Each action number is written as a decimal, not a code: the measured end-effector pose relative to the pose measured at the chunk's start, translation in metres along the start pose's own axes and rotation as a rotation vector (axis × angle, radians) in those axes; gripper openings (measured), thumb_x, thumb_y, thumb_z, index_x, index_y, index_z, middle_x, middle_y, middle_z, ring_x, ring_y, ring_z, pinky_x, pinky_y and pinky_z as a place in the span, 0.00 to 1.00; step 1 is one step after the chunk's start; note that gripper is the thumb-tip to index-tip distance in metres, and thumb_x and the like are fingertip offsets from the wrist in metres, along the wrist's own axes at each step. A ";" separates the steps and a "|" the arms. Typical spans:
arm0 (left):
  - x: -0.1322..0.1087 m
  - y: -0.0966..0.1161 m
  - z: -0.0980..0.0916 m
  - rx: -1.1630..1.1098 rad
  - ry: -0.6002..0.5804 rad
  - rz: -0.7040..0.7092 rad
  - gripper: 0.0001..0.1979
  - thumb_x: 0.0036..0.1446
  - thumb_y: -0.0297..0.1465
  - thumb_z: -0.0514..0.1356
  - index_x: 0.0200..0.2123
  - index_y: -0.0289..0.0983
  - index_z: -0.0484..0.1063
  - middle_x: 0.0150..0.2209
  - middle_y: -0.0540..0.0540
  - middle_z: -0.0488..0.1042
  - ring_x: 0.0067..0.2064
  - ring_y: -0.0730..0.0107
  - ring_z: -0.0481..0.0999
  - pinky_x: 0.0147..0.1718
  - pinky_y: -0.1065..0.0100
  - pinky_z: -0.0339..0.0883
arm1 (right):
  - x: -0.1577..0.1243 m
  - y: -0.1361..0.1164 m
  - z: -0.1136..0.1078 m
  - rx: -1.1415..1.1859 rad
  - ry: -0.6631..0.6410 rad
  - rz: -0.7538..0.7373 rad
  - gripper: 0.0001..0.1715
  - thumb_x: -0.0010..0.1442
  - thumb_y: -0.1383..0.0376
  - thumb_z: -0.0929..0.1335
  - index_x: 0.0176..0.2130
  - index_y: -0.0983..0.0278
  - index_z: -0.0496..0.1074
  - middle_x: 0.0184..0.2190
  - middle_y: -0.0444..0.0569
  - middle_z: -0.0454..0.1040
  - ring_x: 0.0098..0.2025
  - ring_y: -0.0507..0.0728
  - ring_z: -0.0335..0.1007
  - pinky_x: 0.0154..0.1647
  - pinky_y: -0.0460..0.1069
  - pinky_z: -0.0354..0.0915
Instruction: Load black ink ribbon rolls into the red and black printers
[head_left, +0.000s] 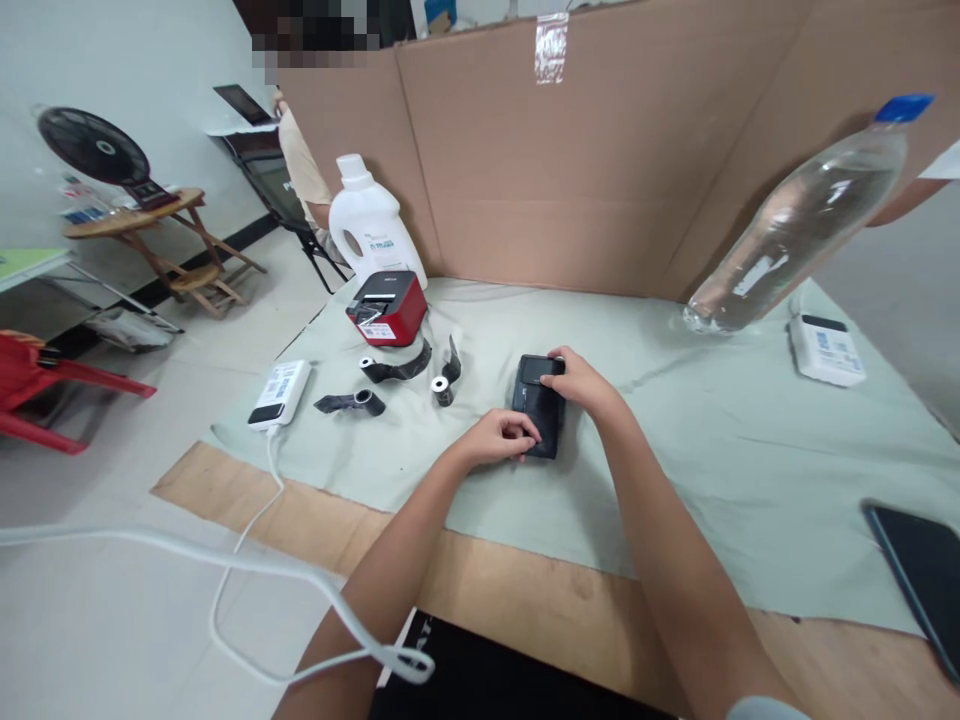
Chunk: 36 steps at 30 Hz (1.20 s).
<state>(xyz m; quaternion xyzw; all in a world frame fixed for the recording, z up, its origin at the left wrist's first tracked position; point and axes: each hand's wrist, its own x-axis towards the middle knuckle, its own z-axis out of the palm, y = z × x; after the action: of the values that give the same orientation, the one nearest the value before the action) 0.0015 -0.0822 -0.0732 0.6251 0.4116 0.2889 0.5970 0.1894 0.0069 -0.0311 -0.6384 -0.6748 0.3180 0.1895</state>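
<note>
A small black box-shaped device [538,405] lies on the pale green cloth [675,440] in the middle of the table. My left hand [499,437] is curled at its near left edge, fingers closed against it. My right hand [581,383] rests over its far right corner, fingers bent down onto the top. Both hands grip the device between them. To its left lie three black ribbon rolls [442,385] with loose tape tails.
A red and black label printer [387,307] and a white jug [373,228] stand at the back left. A white power strip [281,393] with cable, a clear water bottle [799,222], a white adapter [825,347], a dark tablet [919,575] and a cardboard screen [600,150] surround the cloth. A person sits beyond the screen's left end.
</note>
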 end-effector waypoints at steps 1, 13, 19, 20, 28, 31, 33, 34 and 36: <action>0.000 0.000 0.000 0.005 -0.001 -0.001 0.11 0.53 0.35 0.69 0.36 0.33 0.79 0.19 0.53 0.71 0.22 0.74 0.74 0.25 0.74 0.65 | -0.002 -0.001 0.001 -0.015 0.022 -0.002 0.27 0.59 0.64 0.71 0.57 0.63 0.70 0.51 0.58 0.74 0.46 0.60 0.74 0.50 0.53 0.69; 0.000 0.006 0.002 0.042 -0.007 -0.013 0.13 0.52 0.37 0.69 0.35 0.33 0.78 0.17 0.53 0.71 0.21 0.73 0.74 0.24 0.74 0.64 | -0.006 -0.001 -0.002 -0.044 0.014 0.005 0.31 0.63 0.62 0.69 0.63 0.66 0.68 0.58 0.63 0.71 0.53 0.61 0.75 0.54 0.51 0.68; 0.000 0.003 0.002 0.054 -0.016 -0.018 0.11 0.54 0.35 0.67 0.37 0.33 0.79 0.18 0.53 0.71 0.22 0.74 0.73 0.24 0.74 0.64 | -0.002 0.003 0.000 -0.023 0.046 0.000 0.28 0.60 0.62 0.71 0.59 0.64 0.70 0.55 0.61 0.75 0.51 0.61 0.75 0.51 0.52 0.69; 0.000 0.002 0.001 0.054 -0.019 -0.016 0.11 0.54 0.35 0.67 0.37 0.33 0.79 0.18 0.53 0.71 0.22 0.74 0.73 0.24 0.74 0.64 | -0.002 0.003 0.000 -0.013 0.051 -0.002 0.28 0.59 0.63 0.71 0.58 0.64 0.70 0.53 0.59 0.76 0.50 0.61 0.76 0.50 0.53 0.69; 0.000 0.004 0.002 0.066 -0.027 0.007 0.11 0.54 0.34 0.66 0.37 0.33 0.79 0.19 0.52 0.73 0.22 0.73 0.73 0.24 0.74 0.62 | -0.014 -0.014 0.001 -0.100 0.072 0.026 0.25 0.60 0.64 0.68 0.56 0.64 0.70 0.53 0.61 0.73 0.50 0.63 0.76 0.51 0.54 0.69; -0.001 0.005 0.003 0.089 -0.031 0.009 0.10 0.54 0.33 0.66 0.37 0.33 0.80 0.19 0.51 0.73 0.21 0.74 0.71 0.24 0.74 0.61 | -0.027 -0.028 0.008 -0.181 0.076 0.075 0.28 0.62 0.55 0.67 0.59 0.63 0.66 0.56 0.64 0.68 0.52 0.68 0.74 0.52 0.59 0.69; 0.000 0.005 0.003 0.098 -0.031 0.027 0.10 0.54 0.33 0.65 0.38 0.33 0.81 0.19 0.51 0.73 0.21 0.74 0.70 0.24 0.74 0.61 | -0.034 -0.037 0.017 -0.229 0.085 0.100 0.38 0.59 0.48 0.70 0.62 0.61 0.63 0.58 0.66 0.64 0.56 0.72 0.71 0.52 0.62 0.69; 0.000 0.004 0.003 0.103 -0.027 0.042 0.11 0.54 0.32 0.65 0.39 0.33 0.81 0.20 0.51 0.74 0.22 0.74 0.71 0.25 0.74 0.61 | -0.037 -0.041 0.021 -0.251 0.093 0.106 0.42 0.57 0.47 0.71 0.64 0.61 0.61 0.60 0.67 0.62 0.58 0.74 0.69 0.52 0.63 0.69; 0.000 0.002 0.004 0.122 -0.021 0.071 0.13 0.54 0.31 0.65 0.42 0.33 0.83 0.21 0.49 0.76 0.23 0.74 0.71 0.25 0.73 0.61 | -0.041 -0.048 0.029 -0.285 0.103 0.105 0.47 0.55 0.49 0.73 0.65 0.62 0.58 0.61 0.69 0.59 0.59 0.77 0.67 0.51 0.64 0.69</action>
<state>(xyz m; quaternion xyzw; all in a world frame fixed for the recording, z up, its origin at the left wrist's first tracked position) 0.0052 -0.0841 -0.0717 0.6775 0.4000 0.2775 0.5514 0.1398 -0.0378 -0.0137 -0.7085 -0.6684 0.1955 0.1144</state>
